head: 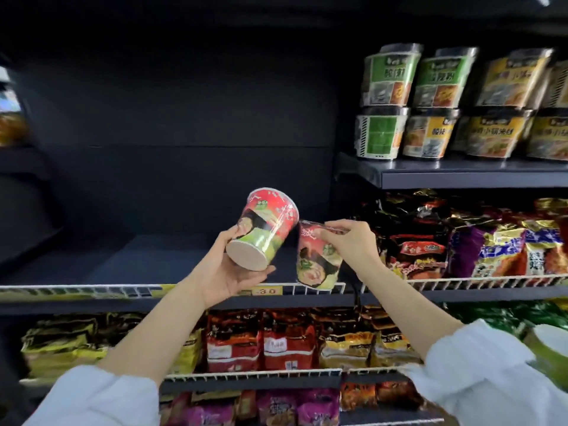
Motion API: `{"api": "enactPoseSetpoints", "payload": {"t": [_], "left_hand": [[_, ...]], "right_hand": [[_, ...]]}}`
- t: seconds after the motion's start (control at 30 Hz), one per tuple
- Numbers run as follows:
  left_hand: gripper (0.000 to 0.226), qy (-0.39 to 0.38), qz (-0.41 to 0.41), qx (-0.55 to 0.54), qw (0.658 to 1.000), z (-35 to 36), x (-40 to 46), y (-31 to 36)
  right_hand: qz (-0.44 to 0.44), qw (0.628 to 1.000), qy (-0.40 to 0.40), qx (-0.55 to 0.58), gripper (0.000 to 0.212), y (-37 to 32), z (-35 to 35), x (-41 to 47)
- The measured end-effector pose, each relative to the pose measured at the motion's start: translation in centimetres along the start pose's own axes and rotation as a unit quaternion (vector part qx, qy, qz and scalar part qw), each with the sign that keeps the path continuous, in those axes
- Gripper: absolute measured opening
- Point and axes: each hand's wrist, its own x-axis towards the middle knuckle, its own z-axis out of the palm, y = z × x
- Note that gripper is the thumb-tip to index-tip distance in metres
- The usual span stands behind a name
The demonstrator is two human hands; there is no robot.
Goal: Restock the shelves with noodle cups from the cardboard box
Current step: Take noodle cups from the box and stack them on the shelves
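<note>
So your left hand cradles one noodle cup tilted base-out, waiting its turn, while your right hand pinches the other cup by its rim, probably to lower it over the wire rail onto the bare shelf.

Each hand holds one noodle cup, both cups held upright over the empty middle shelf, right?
Not quite. In the head view only the right hand holds its noodle cup upright, gripped by the rim. The left hand holds its cup tilted, base towards the camera. Both are over the empty middle shelf.

White rolled-up sleeves, bare forearms.
</note>
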Motion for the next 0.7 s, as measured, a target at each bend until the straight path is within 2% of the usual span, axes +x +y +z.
{"api": "enactPoseSetpoints", "payload": {"t": [0.1,0.27,0.4,0.5,0.6,0.63,0.7], "left_hand": [[0.059,0.039,0.038,0.042,0.998,-1.2,1.8,1.4],[0.053,0.041,0.08,0.062,0.994,-2.3,5.4,3.8],[0.053,0.035,0.087,0.096,0.991,-2.7,9.5,6.0],[0.042,0.031,0.078,0.101,0.991,-2.1,12.9,7.1],[0.03,0.023,0.078,0.156,0.984,-1.2,16.0,7.6],[0.031,0.025,0.077,0.181,0.98,-1.2,17.0,7.6],[0.048,0.028,0.076,0.236,0.968,-1.2,18.6,7.7]], "right_hand": [[-0.006,1.0,0.018,-0.001,0.039,-0.2,2.3,2.1],[-0.008,0.997,0.077,-0.025,0.03,1.2,5.1,8.1],[0.022,0.993,0.105,-0.05,0.032,3.9,7.1,14.1],[0.035,0.992,0.11,-0.055,0.038,6.0,8.0,17.8],[0.028,0.993,0.102,-0.051,0.038,8.0,9.2,20.0],[0.022,0.993,0.101,-0.061,0.04,9.6,9.9,21.0],[0.028,0.99,0.099,-0.1,0.06,13.8,11.3,23.4]]}}
